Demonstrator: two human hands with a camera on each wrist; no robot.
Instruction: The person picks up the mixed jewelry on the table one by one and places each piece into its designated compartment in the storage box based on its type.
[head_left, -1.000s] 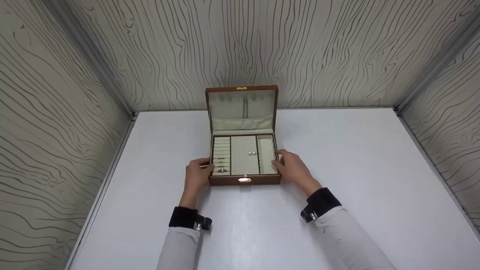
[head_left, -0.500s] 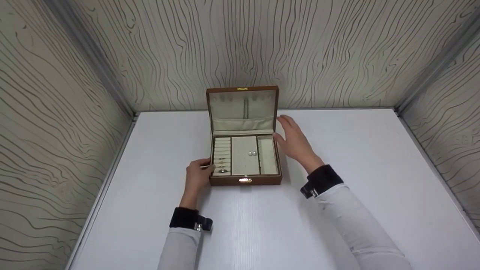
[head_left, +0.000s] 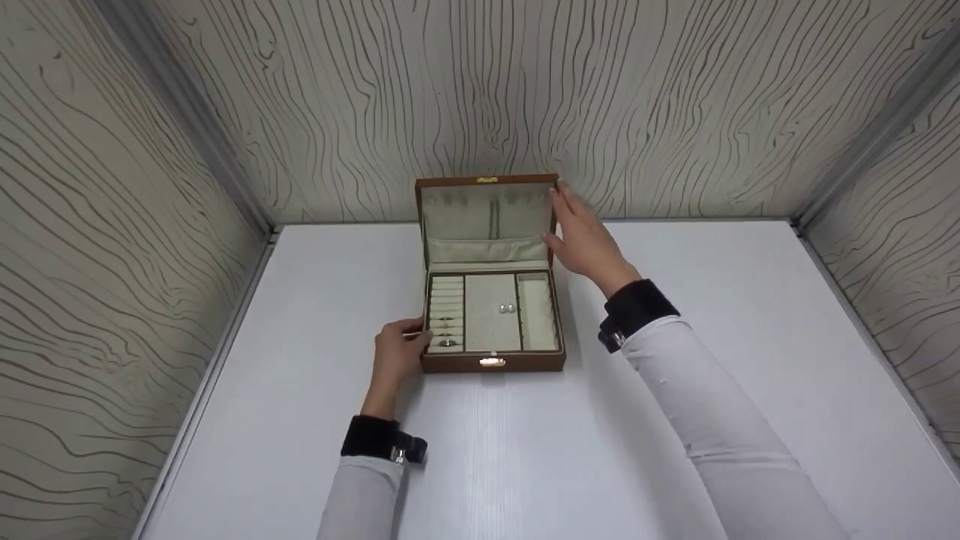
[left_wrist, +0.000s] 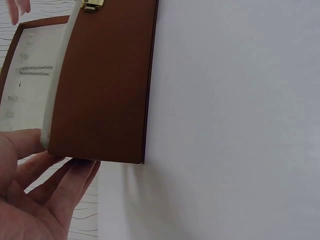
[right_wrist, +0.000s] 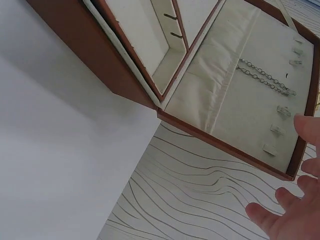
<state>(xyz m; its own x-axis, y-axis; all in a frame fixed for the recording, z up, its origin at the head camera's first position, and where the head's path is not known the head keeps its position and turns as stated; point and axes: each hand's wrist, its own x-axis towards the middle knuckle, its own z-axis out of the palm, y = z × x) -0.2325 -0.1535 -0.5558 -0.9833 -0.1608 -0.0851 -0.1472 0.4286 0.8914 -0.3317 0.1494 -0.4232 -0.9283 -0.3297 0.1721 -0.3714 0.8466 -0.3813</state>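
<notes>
A brown jewelry box (head_left: 525, 364) stands with its lid (head_left: 457, 214) raised. My left hand (head_left: 396, 354) grips its left side, thumb at the rim and fingers against the outer wall, as the left wrist view shows. My right hand (head_left: 589, 236) is at the lid's right edge, fingers extended; in the right wrist view the thumb (right_wrist: 307, 129) overlaps the lid's inside while the other fingers spread beyond its edge. Inside the box are several rings (head_left: 448, 343) in the left rolls and two pearl-like studs (head_left: 507, 308) on the middle panel. A chain necklace (right_wrist: 262, 80) hangs in the lid.
The box sits on a white table (head_left: 480, 465), toward its far edge. Behind it rises a wood-grain patterned wall (head_left: 480, 90), with similar walls left and right. A gold clasp (head_left: 492, 361) is on the box front. The right-hand compartment (head_left: 535, 315) is cream-lined.
My right hand has left the box's right side wall and moved up and away from me along to the lid's right edge. The left hand keeps its hold; the lid stays raised.
</notes>
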